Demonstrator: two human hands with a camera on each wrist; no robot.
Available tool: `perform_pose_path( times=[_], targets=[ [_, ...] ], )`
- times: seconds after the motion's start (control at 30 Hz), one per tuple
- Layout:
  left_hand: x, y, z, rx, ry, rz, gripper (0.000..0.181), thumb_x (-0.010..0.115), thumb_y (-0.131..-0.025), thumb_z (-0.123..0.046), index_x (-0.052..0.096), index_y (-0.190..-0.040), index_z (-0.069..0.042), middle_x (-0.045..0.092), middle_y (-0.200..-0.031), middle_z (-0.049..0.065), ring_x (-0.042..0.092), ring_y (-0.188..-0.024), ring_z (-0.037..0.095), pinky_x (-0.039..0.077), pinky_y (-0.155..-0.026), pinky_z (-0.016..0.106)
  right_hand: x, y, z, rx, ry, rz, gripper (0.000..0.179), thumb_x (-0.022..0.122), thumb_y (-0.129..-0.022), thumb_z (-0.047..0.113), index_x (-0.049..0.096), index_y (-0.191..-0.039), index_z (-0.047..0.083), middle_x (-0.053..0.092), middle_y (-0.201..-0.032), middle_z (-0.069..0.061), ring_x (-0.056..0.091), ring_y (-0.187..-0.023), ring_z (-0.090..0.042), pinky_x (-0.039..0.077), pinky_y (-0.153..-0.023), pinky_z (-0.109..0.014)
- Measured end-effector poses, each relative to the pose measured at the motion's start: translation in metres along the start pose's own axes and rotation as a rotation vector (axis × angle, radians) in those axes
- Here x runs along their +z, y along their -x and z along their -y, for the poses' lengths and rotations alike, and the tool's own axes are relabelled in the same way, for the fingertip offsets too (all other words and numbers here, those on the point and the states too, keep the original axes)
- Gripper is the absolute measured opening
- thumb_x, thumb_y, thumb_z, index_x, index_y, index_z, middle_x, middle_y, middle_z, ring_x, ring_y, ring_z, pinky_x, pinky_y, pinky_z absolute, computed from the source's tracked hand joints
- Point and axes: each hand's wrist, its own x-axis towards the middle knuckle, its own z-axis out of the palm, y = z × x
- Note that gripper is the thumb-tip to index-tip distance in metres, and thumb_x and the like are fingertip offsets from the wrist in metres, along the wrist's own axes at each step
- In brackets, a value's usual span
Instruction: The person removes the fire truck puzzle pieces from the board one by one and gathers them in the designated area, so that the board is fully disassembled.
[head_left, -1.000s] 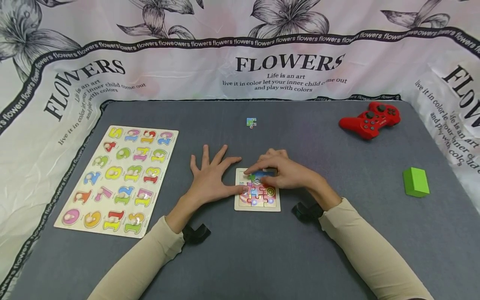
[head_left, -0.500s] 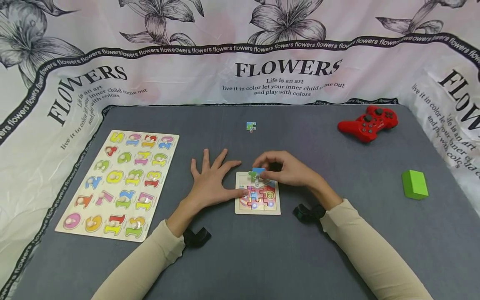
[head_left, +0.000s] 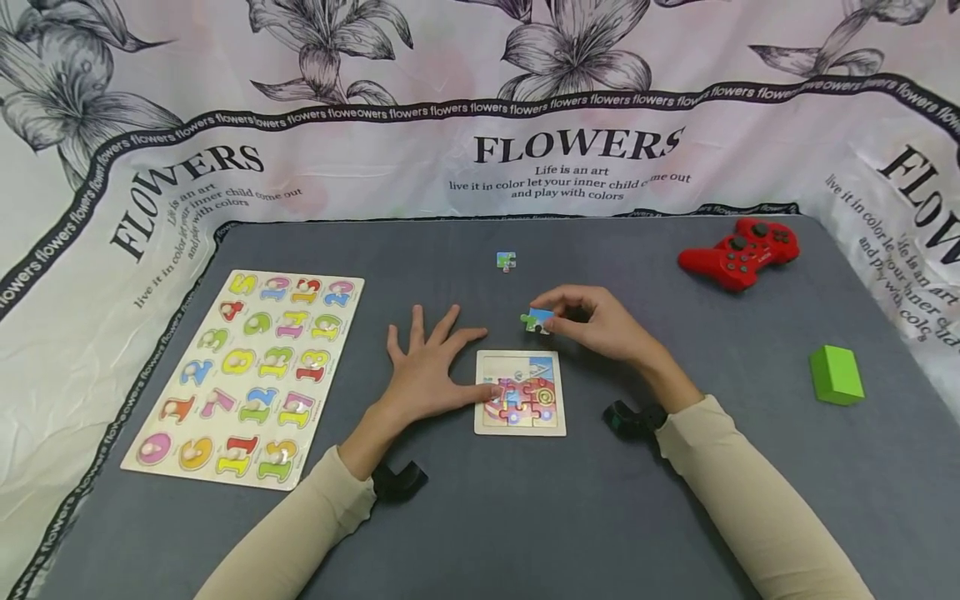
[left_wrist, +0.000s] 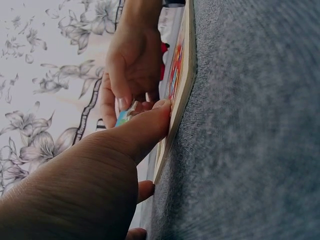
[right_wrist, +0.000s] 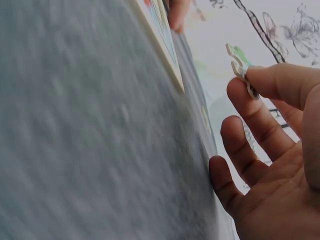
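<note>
A small square jigsaw puzzle in a wooden frame lies on the grey table, its lower pieces fitted and bare wood showing at the upper left. My left hand is spread beside it, the thumb pressing on the frame's left side. Between thumb and index finger my right hand pinches a blue and green jigsaw piece, raised beyond the puzzle's far edge. The right wrist view shows that jigsaw piece edge-on, with the other fingers loosely curled. Another jigsaw piece lies farther back on the table.
At the left lies a large wooden number board with colourful numerals. A red game controller rests at the back right, with a green block nearer on the right. A flower-printed cloth hangs behind the table.
My right hand has lifted the jigsaw piece out of the puzzle's upper left and carried it away and to the right. My left hand stays spread with its thumb on the frame.
</note>
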Motion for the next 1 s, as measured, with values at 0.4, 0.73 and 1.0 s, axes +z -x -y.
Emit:
perform_pose_path(
  times=[0.4, 0.73, 1.0],
  targets=[
    [0.001, 0.001, 0.001, 0.005, 0.0, -0.005, 0.088, 0.073, -0.076, -0.072, 0.047, -0.152, -0.037, 0.016, -0.173, 0.003, -0.015, -0.157, 0.045, -0.012, -0.114, 0.076, -0.03, -0.022, -0.014, 0.1, 0.111, -0.124, 0.028, 0.068, -0.098, 0.013, 0.072, -0.126, 0.01, 0.068, -0.095, -0.013, 0.061, -0.08, -0.016, 0.046, -0.071, -0.023],
    [0.004, 0.004, 0.001, 0.015, 0.007, -0.026, 0.086, 0.074, -0.075, -0.072, 0.049, -0.151, -0.038, 0.018, -0.172, 0.003, -0.012, -0.157, 0.046, -0.011, -0.114, 0.077, -0.035, -0.046, 0.007, 0.129, 0.211, -0.081, 0.031, 0.06, -0.1, 0.002, 0.066, -0.13, -0.005, 0.066, -0.096, -0.03, 0.057, -0.08, -0.034, 0.041, -0.068, -0.027],
    [0.002, 0.003, 0.001, 0.016, 0.022, -0.035, 0.087, 0.075, -0.074, -0.071, 0.05, -0.15, -0.038, 0.02, -0.172, 0.004, -0.011, -0.157, 0.046, -0.011, -0.115, 0.076, -0.044, -0.067, -0.031, 0.172, 0.258, -0.094, 0.03, 0.063, -0.1, 0.009, 0.07, -0.129, 0.008, 0.068, -0.097, -0.017, 0.051, -0.075, -0.017, 0.039, -0.068, -0.031]
  ],
)
